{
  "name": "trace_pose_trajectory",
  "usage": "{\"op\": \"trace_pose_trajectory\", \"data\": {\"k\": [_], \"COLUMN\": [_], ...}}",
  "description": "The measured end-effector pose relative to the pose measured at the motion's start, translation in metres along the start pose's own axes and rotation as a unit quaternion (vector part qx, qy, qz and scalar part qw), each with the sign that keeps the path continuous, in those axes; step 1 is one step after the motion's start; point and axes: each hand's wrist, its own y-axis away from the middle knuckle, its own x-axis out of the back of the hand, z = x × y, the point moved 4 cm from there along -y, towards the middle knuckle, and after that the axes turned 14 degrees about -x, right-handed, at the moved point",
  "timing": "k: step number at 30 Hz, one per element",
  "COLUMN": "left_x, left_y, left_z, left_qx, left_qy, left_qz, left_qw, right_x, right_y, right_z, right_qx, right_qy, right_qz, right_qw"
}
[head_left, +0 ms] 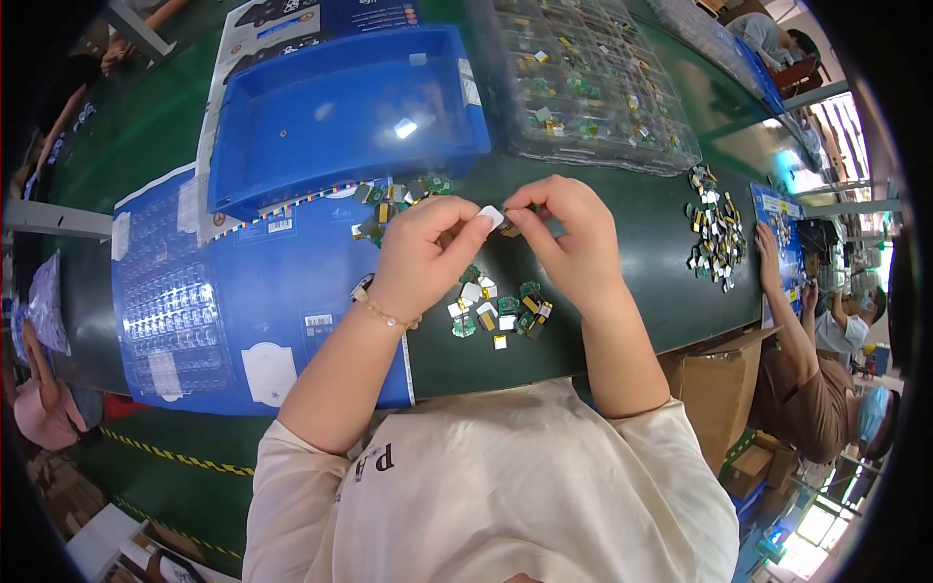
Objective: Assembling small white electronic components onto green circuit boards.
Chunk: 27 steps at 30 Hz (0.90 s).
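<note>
Thumb and bent fingers of my left hand [423, 253] are closed on a small white square piece [493, 218]. Right beside it, my right hand [578, 238] pinches thumb against forefinger at the piece's edge; what lies between those fingertips is too small to make out. Below both hands, a loose group of small circuit boards [505, 313] with green, white and gold parts is spread on the dark green tabletop. More such boards [437, 184] lie beyond my left hand, partly covered by it.
A blue bin [340, 189] stands at the far left, on printed sheets. Clear compartment trays [603, 146] holding small boards are stacked at the far right. A clear blister tray [170, 301] lies left on a blue sheet [262, 321]. Rightward are another board pile [716, 233], a cardboard box [714, 398] and a co-worker.
</note>
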Motion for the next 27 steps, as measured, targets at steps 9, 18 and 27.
{"op": "trace_pose_trajectory", "data": {"k": [9,18,27], "left_x": [-0.003,-0.004,0.000], "left_y": [0.006,0.005,0.005], "left_z": [-0.006,-0.015,-0.016], "left_qx": [0.060,0.165,0.197], "left_qy": [0.114,0.337,0.400], "left_qz": [0.040,0.029,0.163], "left_qw": [0.991,0.926,0.880], "right_x": [-0.008,-0.008,-0.020], "right_y": [-0.001,-0.009,-0.011], "right_z": [-0.011,-0.013,-0.023], "right_qx": [0.042,0.087,0.114], "right_qy": [0.009,0.001,0.035], "right_qz": [0.077,0.074,0.134], "right_qw": [0.996,0.993,0.984]}}
